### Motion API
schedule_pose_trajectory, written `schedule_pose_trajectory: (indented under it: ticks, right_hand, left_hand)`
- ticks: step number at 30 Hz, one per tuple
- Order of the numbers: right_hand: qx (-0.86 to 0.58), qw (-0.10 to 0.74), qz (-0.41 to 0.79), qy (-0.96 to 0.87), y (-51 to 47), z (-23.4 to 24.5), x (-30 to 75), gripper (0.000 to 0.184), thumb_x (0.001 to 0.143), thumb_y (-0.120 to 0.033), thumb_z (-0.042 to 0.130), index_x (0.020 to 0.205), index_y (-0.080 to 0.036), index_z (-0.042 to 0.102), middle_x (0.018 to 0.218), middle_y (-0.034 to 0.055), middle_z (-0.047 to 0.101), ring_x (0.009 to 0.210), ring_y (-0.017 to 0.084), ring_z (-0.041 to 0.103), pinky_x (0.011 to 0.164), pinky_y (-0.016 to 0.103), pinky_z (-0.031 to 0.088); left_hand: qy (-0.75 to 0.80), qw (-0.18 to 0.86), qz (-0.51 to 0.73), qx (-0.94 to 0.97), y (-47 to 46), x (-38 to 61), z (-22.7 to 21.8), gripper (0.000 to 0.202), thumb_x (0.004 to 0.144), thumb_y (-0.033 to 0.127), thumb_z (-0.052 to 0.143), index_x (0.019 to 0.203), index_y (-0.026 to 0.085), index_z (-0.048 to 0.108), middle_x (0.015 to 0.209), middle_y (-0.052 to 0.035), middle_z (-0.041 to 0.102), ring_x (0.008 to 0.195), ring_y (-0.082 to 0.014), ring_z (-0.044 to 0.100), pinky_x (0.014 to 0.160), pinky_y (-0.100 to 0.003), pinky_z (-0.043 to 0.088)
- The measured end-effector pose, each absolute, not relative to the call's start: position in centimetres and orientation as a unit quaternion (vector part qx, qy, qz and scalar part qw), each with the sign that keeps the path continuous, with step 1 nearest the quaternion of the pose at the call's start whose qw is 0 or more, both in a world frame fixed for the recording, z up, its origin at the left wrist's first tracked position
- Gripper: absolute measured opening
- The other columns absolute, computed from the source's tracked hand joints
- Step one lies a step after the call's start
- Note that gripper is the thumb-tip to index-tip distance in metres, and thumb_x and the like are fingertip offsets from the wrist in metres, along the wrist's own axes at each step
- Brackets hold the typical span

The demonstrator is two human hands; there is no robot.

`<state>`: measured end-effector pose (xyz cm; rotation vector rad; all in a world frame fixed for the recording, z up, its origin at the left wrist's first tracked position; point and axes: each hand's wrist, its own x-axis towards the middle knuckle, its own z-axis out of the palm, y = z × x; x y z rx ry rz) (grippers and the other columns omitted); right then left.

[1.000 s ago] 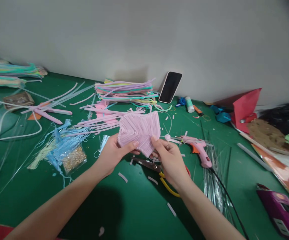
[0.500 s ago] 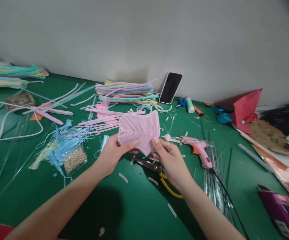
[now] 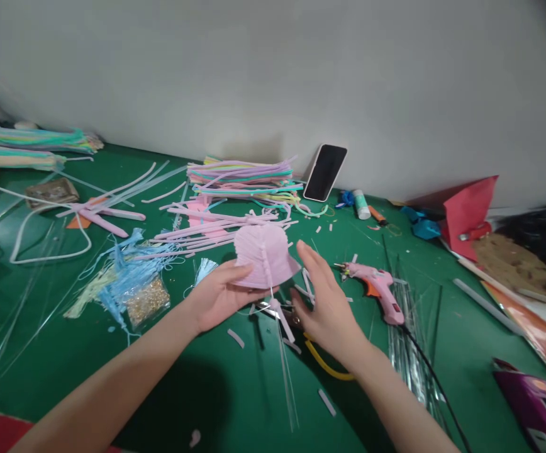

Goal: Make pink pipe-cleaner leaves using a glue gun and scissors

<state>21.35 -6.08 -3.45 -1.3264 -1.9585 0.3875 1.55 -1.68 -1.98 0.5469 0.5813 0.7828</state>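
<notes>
Lying across the green worktop [image 3: 41,358], pipe cleaners [image 3: 239,173] reach the grey wall [image 3: 273,75] at its back edge. Left hand [image 3: 219,297] grips the pink fuzzy piece [image 3: 263,255] mid-worktop; right hand [image 3: 326,303] is spread open beside it.

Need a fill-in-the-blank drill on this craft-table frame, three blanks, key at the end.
1. The left hand holds the pink ribbed pipe-cleaner piece, while the right hand is ___, fingers spread.
2. The pink hot glue gun lies on the ___ tabletop.
3. The black smartphone leans against the ___.
Missing words: open; green; wall.
</notes>
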Motion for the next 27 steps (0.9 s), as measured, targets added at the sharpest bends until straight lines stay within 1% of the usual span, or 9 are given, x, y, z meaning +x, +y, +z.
schedule_pose_trajectory:
  ticks: [1,3,6,8,11,15,18,21,27]
  right_hand:
    - [-0.521,0.381,0.219,-0.732,-6.2,-3.5,21.8,0.077,0.079,-0.005,0.05,0.148,-0.027,0.022,0.151,0.012,0.031,0.138,0.024,0.032,0.11,0.051,0.034]
    - [-0.515,0.435,0.374,-0.637,-6.3,-3.3,22.5,0.072,0.078,-0.009,0.05,0.144,-0.028,0.03,0.147,0.011,0.039,0.131,0.024,0.043,0.105,0.049,0.04]
    - [-0.492,0.488,0.556,-0.459,-6.4,-2.6,22.7,0.04,0.085,-0.023,0.051,0.125,-0.025,0.053,0.121,0.0096,0.063,0.104,0.022,0.065,0.09,0.042,0.053]
    - [-0.49,0.475,0.61,-0.403,-6.3,-2.1,22.1,0.029,0.087,-0.036,0.056,0.111,-0.022,0.061,0.103,0.0075,0.07,0.086,0.019,0.07,0.075,0.034,0.058]
    - [-0.491,0.438,0.637,-0.401,-6.0,-1.6,20.9,0.028,0.08,-0.045,0.065,0.091,-0.019,0.065,0.088,0.0048,0.072,0.067,0.014,0.07,0.057,0.024,0.056]
    - [-0.501,0.426,0.643,-0.393,-5.6,-1.8,19.9,0.033,0.073,-0.048,0.071,0.074,-0.017,0.063,0.073,0.0031,0.071,0.057,0.011,0.067,0.053,0.021,0.055]
    - [-0.505,0.411,0.663,-0.37,-5.6,-2.0,19.9,0.035,0.07,-0.049,0.074,0.071,-0.016,0.061,0.066,0.0024,0.07,0.054,0.012,0.067,0.053,0.021,0.054]
    - [-0.505,0.389,0.679,-0.365,-5.7,-1.8,20.1,0.036,0.069,-0.051,0.073,0.075,-0.017,0.062,0.071,0.0036,0.071,0.061,0.016,0.069,0.055,0.025,0.054]
    - [-0.526,0.488,0.562,-0.411,-4.9,-1.5,20.4,0.028,0.069,-0.046,0.075,0.076,-0.02,0.067,0.077,0.0004,0.069,0.069,0.014,0.062,0.062,0.024,0.048]
  left_hand:
    - [0.295,0.838,0.374,0.265,-1.6,1.5,-2.0,0.029,0.079,0.02,0.066,0.107,0.013,0.068,0.112,-0.0141,0.07,0.106,-0.027,0.064,0.094,-0.041,0.05]
    - [0.328,0.818,0.371,0.292,-1.4,1.4,-2.1,0.027,0.08,0.021,0.066,0.106,0.012,0.069,0.107,-0.0141,0.072,0.097,-0.0252,0.068,0.088,-0.038,0.054]
    - [0.364,0.781,0.365,0.353,-1.3,1.5,-2.2,0.026,0.08,0.025,0.069,0.103,0.013,0.07,0.101,-0.0122,0.073,0.088,-0.0228,0.069,0.075,-0.032,0.058]
    - [0.379,0.758,0.366,0.383,-1.4,1.6,-2.2,0.027,0.079,0.029,0.069,0.101,0.014,0.071,0.098,-0.0105,0.074,0.085,-0.0216,0.069,0.069,-0.03,0.059]
    - [0.399,0.734,0.362,0.414,-1.5,1.8,-2.0,0.03,0.077,0.035,0.071,0.099,0.014,0.071,0.092,-0.0091,0.074,0.077,-0.0197,0.067,0.063,-0.028,0.058]
    - [0.432,0.692,0.383,0.433,-1.6,2.1,-1.6,0.035,0.074,0.037,0.074,0.099,0.013,0.069,0.09,-0.0072,0.073,0.074,-0.0176,0.065,0.066,-0.029,0.056]
    - [0.415,0.677,0.433,0.427,-1.5,2.2,-1.5,0.033,0.077,0.036,0.071,0.102,0.015,0.068,0.096,-0.0055,0.073,0.082,-0.0179,0.065,0.076,-0.028,0.052]
    - [0.391,0.698,0.436,0.412,-1.4,2.0,-1.7,0.033,0.085,0.042,0.06,0.099,0.014,0.07,0.092,-0.0067,0.073,0.077,-0.0185,0.066,0.07,-0.028,0.05]
    - [0.405,0.683,0.395,0.462,-1.8,2.0,-1.9,0.034,0.084,0.045,0.059,0.091,0.015,0.073,0.079,-0.0055,0.072,0.074,-0.0213,0.064,0.07,-0.031,0.048]
